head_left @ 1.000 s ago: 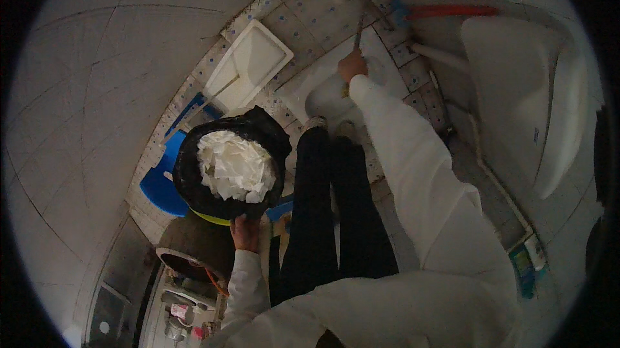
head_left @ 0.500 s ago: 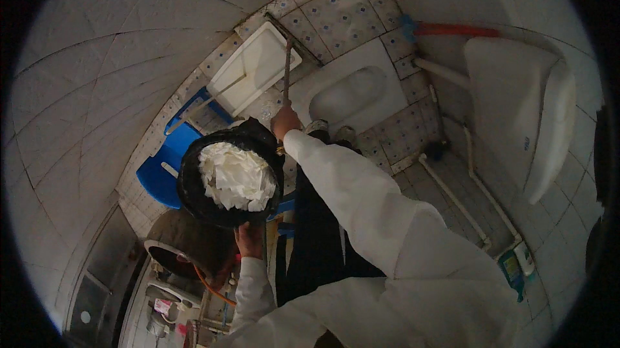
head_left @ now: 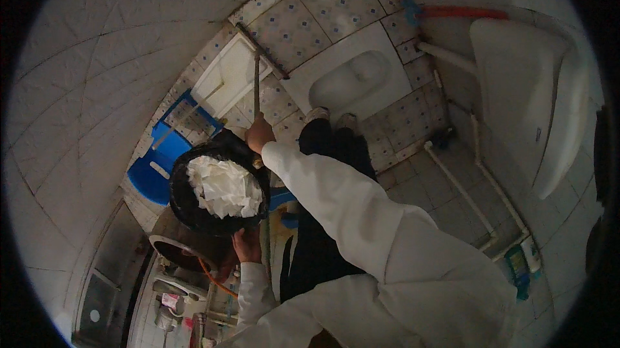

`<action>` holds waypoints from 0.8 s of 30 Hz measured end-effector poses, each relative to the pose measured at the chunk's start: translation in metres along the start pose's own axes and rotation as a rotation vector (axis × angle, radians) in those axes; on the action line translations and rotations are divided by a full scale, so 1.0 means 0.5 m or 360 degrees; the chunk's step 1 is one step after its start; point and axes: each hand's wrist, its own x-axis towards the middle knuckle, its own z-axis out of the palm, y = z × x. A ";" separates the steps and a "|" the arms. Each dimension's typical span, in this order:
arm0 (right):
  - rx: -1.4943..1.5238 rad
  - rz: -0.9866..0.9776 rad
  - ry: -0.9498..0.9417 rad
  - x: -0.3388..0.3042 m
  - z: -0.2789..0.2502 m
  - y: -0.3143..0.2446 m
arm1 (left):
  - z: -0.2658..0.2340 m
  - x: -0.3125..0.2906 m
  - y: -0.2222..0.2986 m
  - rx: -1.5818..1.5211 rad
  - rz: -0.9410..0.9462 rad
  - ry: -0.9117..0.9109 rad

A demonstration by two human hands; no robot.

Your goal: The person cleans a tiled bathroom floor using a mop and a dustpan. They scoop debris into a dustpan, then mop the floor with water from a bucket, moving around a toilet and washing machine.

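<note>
A round, black bag-lined waste bin full of crumpled white paper is left of my legs. My left hand grips its near side, fingers partly hidden against it. Beyond the bin's far right edge, my right hand is closed around a long pole. The pole ends at a narrow dark bar on the floor, beside a white rectangular tray-like piece. Below my right hand, the pole appears to run on past the bin toward my left hand.
A white squat toilet is set in the patterned tiles beyond my feet. Left of the bin sits a blue plastic piece. A white basin, pipes and a green bottle are at the right. A brown barrel lies near left.
My right hand, the pole, its dark bar and the white tray-like piece have shifted left. The bin has moved slightly left and nearer with my left hand against it. The head view has shifted a little.
</note>
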 end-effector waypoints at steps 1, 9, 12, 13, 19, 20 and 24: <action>0.0014 -0.0028 0.0038 0.004 -0.004 0.001 | 0.005 -0.001 0.004 0.0031 -0.0020 0.0071; -0.0041 -0.0635 -0.0239 0.031 -0.206 0.121 | 0.003 0.002 0.011 -0.0032 -0.0032 -0.0133; -0.0684 -0.0554 0.0241 0.045 -0.418 0.155 | 0.002 0.005 0.008 0.0029 -0.0033 0.0164; -0.0793 -0.0499 0.0447 0.088 -0.491 0.129 | 0.003 0.004 0.008 0.0018 -0.0007 -0.0008; -0.1713 -0.0327 0.0641 0.250 -0.596 0.056 | 0.018 -0.003 0.019 -0.0063 -0.0051 -0.0162; -0.1439 -0.0206 0.0737 0.255 -0.528 0.068 | 0.021 -0.004 0.022 -0.0071 -0.0072 -0.0131; -0.0623 -0.0139 0.0813 0.198 -0.250 0.094 | 0.026 -0.008 0.023 -0.0026 -0.0038 -0.0246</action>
